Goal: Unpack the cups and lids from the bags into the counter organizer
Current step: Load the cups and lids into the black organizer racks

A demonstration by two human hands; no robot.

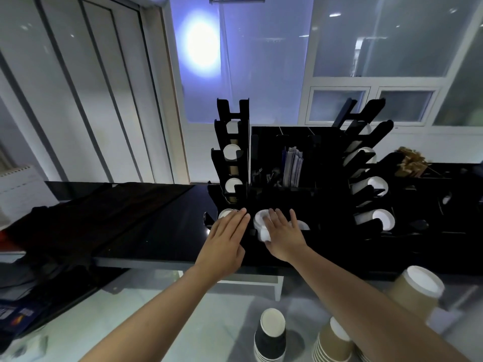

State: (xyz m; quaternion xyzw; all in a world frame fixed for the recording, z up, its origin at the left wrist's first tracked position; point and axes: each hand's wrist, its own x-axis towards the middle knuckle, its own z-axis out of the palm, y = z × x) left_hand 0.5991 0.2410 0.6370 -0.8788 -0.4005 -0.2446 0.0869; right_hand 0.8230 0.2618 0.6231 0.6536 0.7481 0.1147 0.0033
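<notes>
Two hands reach the black organizer (282,197): left hand (227,239) flat, fingers straight, holding nothing; right hand (283,236) presses white lids (261,220) into a near slot. Cups (270,335) stand stacked nearest.

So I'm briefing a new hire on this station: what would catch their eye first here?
Probably the two hands at the centre: the left hand and right hand lie flat, fingers straight, on white lids in the bottom row of the black counter organizer. Next, its slanted side racks holding white-rimmed cups. Nearer the camera, loose stacks wait: black cups and brown cups.
</notes>
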